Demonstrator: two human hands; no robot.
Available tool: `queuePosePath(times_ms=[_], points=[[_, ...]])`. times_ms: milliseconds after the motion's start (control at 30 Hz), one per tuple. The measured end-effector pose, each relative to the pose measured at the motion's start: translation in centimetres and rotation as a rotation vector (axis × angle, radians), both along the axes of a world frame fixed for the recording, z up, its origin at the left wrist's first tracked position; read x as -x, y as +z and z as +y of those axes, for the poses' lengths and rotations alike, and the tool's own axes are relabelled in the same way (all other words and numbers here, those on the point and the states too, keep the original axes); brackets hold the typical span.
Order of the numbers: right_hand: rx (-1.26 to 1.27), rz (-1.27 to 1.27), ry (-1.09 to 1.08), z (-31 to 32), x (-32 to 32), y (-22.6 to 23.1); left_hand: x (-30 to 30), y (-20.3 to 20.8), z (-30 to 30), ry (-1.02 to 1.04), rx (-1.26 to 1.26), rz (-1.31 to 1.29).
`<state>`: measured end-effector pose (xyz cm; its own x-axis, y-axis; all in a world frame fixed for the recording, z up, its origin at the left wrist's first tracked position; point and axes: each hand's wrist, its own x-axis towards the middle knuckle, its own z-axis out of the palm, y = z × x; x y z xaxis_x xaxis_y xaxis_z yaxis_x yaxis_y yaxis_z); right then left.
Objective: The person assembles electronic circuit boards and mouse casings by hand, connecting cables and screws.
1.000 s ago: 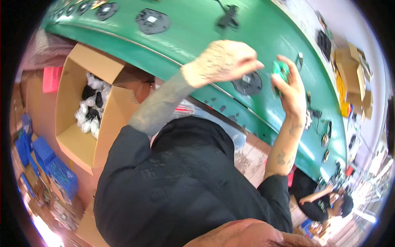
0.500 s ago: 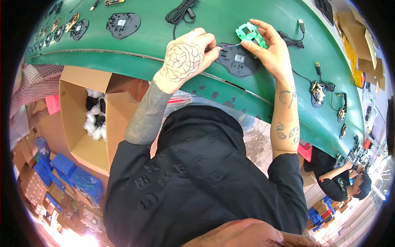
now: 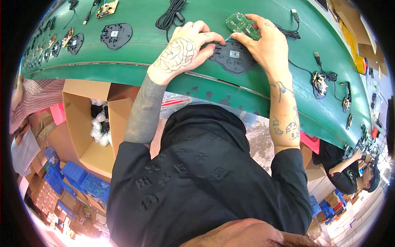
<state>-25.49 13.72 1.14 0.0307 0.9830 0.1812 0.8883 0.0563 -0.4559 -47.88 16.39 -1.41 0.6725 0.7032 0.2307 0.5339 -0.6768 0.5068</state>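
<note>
My right hand [image 3: 269,45] grips a green circuit board [image 3: 242,25] along its side, between thumb and fingers, tilted above the table. Thin coloured wires [image 3: 228,38] run from the board's lower edge toward my left hand [image 3: 183,49]. The left index finger stretches out to these wires, its tip at them, with the thumb apart below. Under both hands a black mouse base plate [image 3: 233,57] lies on the green table, its inner side up and a pale square label in the middle. A coiled black cable [image 3: 170,14] lies beyond my left hand and passes behind it.
More black base plates [image 3: 116,35] and yellowish circuit boards [image 3: 107,9] line the green table [image 3: 144,49] to the left. Partly assembled units with cables [image 3: 319,84] lie to the right. An open cardboard box [image 3: 88,123] stands below left. Another person [image 3: 349,171] works at far right.
The green board has turned to show its soldered face and moved slightly left and away. My left thumb and index finger have parted from their pinch on the wires.
</note>
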Motion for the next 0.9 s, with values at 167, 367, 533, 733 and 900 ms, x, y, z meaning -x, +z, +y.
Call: queuePosePath(times_ms=[167,367,533,733,900], points=[[0.059,0.211,0.025,-0.5,-0.8,1.1,0.6,1.0,1.2,-0.098,0.082,0.032],[0.055,0.336,0.226,-2.8,-2.1,2.8,0.7,1.1,2.6,-0.29,0.154,0.101],[-0.159,0.126,0.433,-4.8,-0.3,1.5,0.2,0.7,3.2,-0.261,0.215,0.096],[-0.138,-0.05,0.459,-5.6,0.6,0.6,0.5,0.7,3.0,-0.285,0.214,-0.03],[-0.058,0.087,0.467,-5.7,0.2,-0.1,1.2,0.5,0.2,-0.176,-0.002,-0.064]])
